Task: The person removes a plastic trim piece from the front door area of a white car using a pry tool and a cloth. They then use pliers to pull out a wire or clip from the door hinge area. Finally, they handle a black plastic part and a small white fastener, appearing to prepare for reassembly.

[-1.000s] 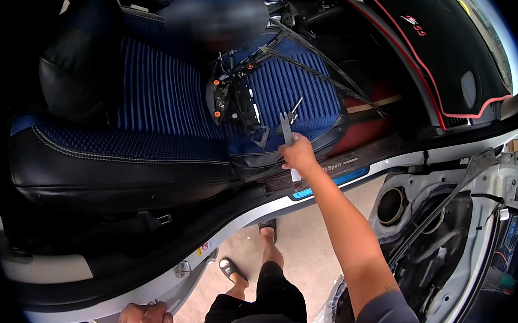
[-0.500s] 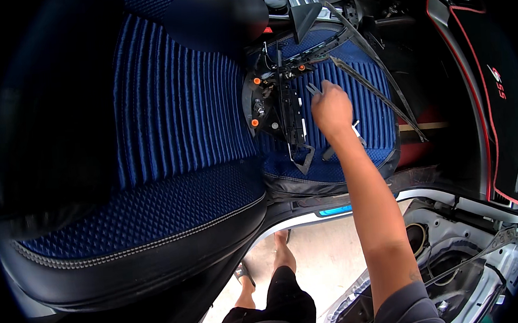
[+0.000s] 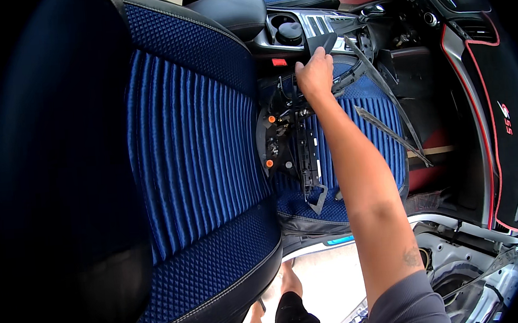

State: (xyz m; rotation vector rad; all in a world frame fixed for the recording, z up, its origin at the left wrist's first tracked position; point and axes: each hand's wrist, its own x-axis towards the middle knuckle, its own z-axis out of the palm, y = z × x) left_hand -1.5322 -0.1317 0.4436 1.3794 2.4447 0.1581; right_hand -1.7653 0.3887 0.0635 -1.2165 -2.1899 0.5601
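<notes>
My right hand (image 3: 316, 76) reaches over the seat cushion (image 3: 376, 123), fingers closed at the lower end of a black triangular trim piece (image 3: 323, 42). It seems to grip that end; the fingertips are partly hidden. Below the hand a long black plastic part (image 3: 309, 170) lies across the blue cushion, with orange round clips (image 3: 269, 163) on its left side. Two dark narrow strips (image 3: 383, 130) lie to the right of my forearm. I cannot see the pronged grey tool, and my arm covers part of the cushion. My left hand is out of view.
The blue ribbed seat backrest (image 3: 198, 154) fills the left. Beyond the cushion runs the centre console (image 3: 321, 22) with cup holders and an armrest (image 3: 233, 10). The dashboard (image 3: 504, 108) with red piping rises at the right. A bare door frame (image 3: 458, 267) stands lower right.
My right hand has gone farther away, from the middle of the cushion to the triangular trim piece. The pronged grey tool at its fingers no longer shows. The whole view has shifted toward the console.
</notes>
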